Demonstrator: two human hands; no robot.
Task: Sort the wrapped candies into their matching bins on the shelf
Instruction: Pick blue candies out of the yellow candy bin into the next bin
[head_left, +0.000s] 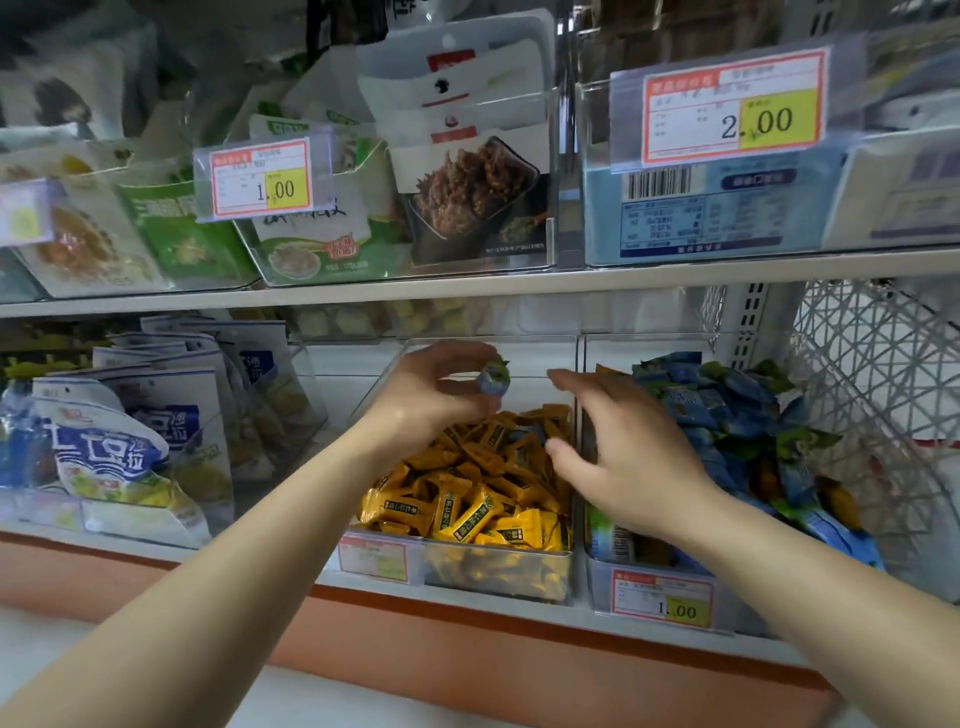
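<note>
Head view: two bare forearms are reaching in from the bottom corners, converging on the lower shelf.
Shelf lip: the white front edge (291, 582) is running across just below the bins, with an orange band under it.
Price tags: one tag (374, 558) is hanging on the yellow bin's front and another (662, 597) on the blue bin's.
Yellow bin: the clear bin (498, 571) is holding yellow candies (467, 499) heaped toward its front, leaving bare floor at its rear.
Blue bin: the neighbouring clear bin (597, 582) is touching it on the right, with blue candies (727, 415) piling above its rim.
Right hand: it (623, 452) is hovering over the wall between the two bins, fingers spread and relaxed, holding nothing.
Left hand: it (426, 395) is pinching a blue-wrapped candy (493, 376) between thumb and fingertips.
Candy position: it is hanging in the air above the yellow bin's rear, apart from the pile.
Gap: open air is separating the two hands.
Wire basket: a white lattice basket (872, 389) is standing just beside the blue bin.
Pouches: blue-and-white bags (130, 441) are crowding the left.
Upper shelf: its edge (467, 291) is overhanging the bins, limiting headroom.
</note>
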